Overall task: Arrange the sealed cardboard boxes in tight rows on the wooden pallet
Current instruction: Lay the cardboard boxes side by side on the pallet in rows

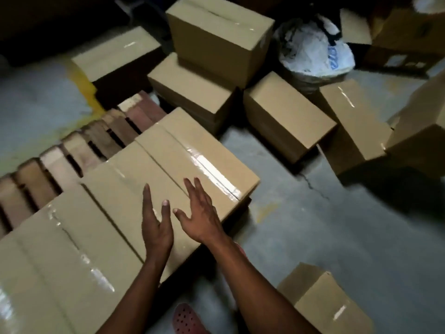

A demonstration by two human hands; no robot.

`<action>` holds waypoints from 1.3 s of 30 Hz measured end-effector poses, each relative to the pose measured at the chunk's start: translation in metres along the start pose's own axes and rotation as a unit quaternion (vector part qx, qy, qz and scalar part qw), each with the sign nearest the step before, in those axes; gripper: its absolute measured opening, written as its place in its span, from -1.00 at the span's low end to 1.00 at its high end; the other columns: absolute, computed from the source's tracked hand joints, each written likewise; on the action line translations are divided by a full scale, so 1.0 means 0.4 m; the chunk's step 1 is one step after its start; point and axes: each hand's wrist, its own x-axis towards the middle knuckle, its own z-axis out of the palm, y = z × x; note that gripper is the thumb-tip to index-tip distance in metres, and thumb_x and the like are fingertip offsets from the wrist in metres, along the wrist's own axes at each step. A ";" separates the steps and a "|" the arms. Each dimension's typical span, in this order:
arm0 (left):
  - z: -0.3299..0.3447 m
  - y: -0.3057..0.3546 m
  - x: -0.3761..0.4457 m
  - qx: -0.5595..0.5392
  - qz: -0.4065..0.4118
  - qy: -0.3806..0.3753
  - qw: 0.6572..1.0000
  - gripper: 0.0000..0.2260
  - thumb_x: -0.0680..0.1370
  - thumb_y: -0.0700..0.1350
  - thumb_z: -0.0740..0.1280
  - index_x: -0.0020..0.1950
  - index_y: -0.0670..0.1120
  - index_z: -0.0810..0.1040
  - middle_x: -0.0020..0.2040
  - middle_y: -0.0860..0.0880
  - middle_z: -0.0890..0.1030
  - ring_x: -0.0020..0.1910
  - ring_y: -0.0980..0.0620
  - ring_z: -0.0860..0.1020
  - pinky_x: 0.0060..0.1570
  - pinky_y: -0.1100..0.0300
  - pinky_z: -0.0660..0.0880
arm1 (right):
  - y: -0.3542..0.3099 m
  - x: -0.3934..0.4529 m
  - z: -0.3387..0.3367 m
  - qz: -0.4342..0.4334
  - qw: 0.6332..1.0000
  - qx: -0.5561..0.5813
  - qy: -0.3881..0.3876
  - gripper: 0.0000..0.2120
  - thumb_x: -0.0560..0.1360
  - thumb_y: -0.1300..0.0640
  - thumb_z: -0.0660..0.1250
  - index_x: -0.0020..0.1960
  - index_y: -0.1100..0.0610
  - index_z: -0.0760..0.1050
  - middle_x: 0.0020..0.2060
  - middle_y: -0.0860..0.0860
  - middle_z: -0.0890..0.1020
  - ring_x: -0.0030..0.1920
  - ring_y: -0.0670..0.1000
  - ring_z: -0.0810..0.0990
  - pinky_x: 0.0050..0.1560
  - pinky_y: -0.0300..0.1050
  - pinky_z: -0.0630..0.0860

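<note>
Both hands, left hand (157,227) and right hand (199,213), hover with straight fingers, holding nothing, over the end box (192,160) at the wooden pallet (72,153) corner; an overhanging box could tip off.

Matt cardboard boxes (166,165), glossy tape (212,169)

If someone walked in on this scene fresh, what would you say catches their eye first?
Both hands, the left hand and the right hand, reach open-fingered over the taped boxes on the pallet at lower left. Bare pallet slats show beyond that row. Further off, loose boxes crowd the concrete floor around a white plastic bag.
</note>
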 end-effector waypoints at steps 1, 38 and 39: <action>-0.030 -0.011 0.003 0.003 -0.007 0.018 1.000 -0.42 0.68 0.17 0.18 0.69 0.14 0.16 0.65 0.19 0.23 0.61 0.18 0.25 0.58 0.02 0.25 | -0.018 0.008 0.026 -0.014 1.000 0.005 0.000 -0.21 0.57 -0.20 0.25 0.68 -0.21 -0.08 0.69 -0.12 -0.11 0.66 0.13 0.07 0.55 0.25 0.24; -0.934 -0.619 -0.157 -0.010 -0.234 0.267 0.935 -0.41 0.69 0.06 0.28 0.66 0.28 0.08 0.66 0.21 0.15 0.63 0.24 0.13 0.54 0.22 0.17 | -0.484 -0.141 1.046 -0.122 0.949 -0.038 -0.289 -0.32 0.65 -0.09 0.33 0.63 -0.25 0.02 0.69 -0.13 -0.06 0.60 -0.31 -0.11 0.52 -0.22 0.01; -0.965 -0.641 -0.167 -0.013 -0.231 0.261 0.937 -0.40 0.70 0.08 0.28 0.65 0.33 0.06 0.67 0.21 0.14 0.64 0.23 0.12 0.54 0.21 0.16 | -0.496 -0.159 1.083 -0.111 0.952 -0.033 -0.283 -0.32 0.65 -0.07 0.33 0.63 -0.25 0.03 0.68 -0.13 -0.05 0.60 -0.28 -0.10 0.53 -0.19 0.02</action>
